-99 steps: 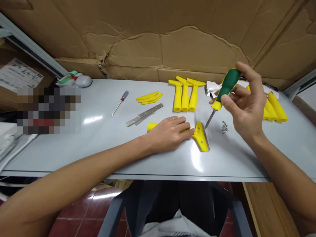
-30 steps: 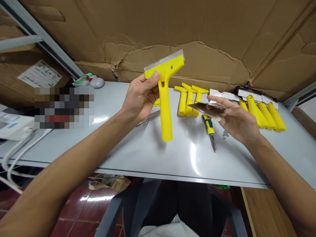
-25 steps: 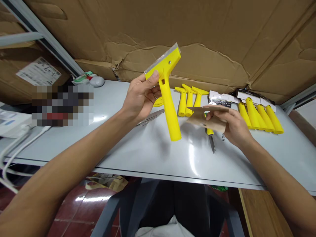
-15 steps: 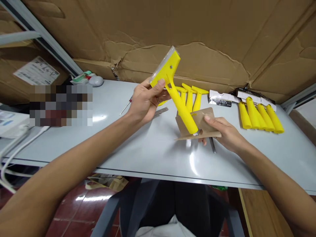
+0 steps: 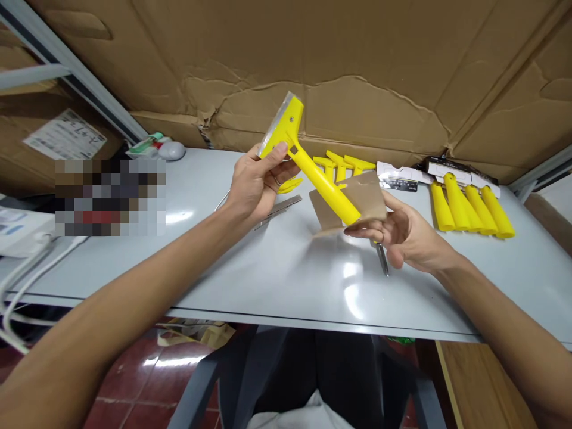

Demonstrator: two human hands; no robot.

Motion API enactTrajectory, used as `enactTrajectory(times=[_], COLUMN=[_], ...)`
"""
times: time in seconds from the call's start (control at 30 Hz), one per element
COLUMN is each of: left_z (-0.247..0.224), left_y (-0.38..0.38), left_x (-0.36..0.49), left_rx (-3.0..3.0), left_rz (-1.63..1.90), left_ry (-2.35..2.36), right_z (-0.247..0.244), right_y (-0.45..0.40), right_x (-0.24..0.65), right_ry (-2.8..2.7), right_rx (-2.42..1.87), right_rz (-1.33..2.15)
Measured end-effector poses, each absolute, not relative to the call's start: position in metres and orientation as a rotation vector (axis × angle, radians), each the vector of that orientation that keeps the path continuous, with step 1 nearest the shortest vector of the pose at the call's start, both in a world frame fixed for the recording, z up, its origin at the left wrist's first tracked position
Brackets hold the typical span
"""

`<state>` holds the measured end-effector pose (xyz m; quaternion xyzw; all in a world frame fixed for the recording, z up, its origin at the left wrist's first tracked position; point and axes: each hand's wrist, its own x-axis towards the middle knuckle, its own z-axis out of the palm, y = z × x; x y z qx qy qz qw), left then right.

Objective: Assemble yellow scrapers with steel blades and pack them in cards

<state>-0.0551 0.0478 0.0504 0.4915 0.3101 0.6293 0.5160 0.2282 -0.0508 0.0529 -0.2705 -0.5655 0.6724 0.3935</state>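
Note:
A yellow scraper [image 5: 315, 176] with a metal-edged head is raised above the table, its handle slanting down to the right. My left hand [image 5: 259, 182] grips it just below the head, thumb on the front. Behind the handle's lower end is a folded piece of brown cardboard [image 5: 369, 196]. My right hand [image 5: 404, 235] holds the cardboard at its right and lower edge, fingers beneath it near the handle end and thumb pointing down. Thin metal strips [image 5: 283, 208] lie on the table beside my left hand.
Yellow scraper heads [image 5: 342, 164] lie behind the cardboard. Several yellow handles [image 5: 473, 208] rest at the right, beside black-and-white boxes [image 5: 400, 176]. A metal tool [image 5: 382, 260] lies below my right hand. A grey mouse [image 5: 172, 150] is at the back left.
The scraper and my left hand have moved slightly left. My right thumb has come off the cardboard's face and dropped, and the cardboard has moved up and tilted.

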Motion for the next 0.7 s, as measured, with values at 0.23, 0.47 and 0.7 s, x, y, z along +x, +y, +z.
enactTrajectory(times=[0.23, 0.47, 0.7], left_z=[0.052, 0.052, 0.044], left_y=[0.034, 0.016, 0.001], left_x=[-0.046, -0.034, -0.028], left_rx=[1.119, 1.164, 1.490], left_rz=[1.472, 1.364, 1.188], left_ry=[0.724, 0.706, 0.758], right_z=[0.049, 0.047, 0.053], right_y=[-0.053, -0.052, -0.058], right_x=[0.224, 0.222, 0.217], right_ry=[-1.448, -1.420, -1.432], right_rx=[-0.972, -1.104, -1.086], right_rz=[1.431, 1.219, 1.367])
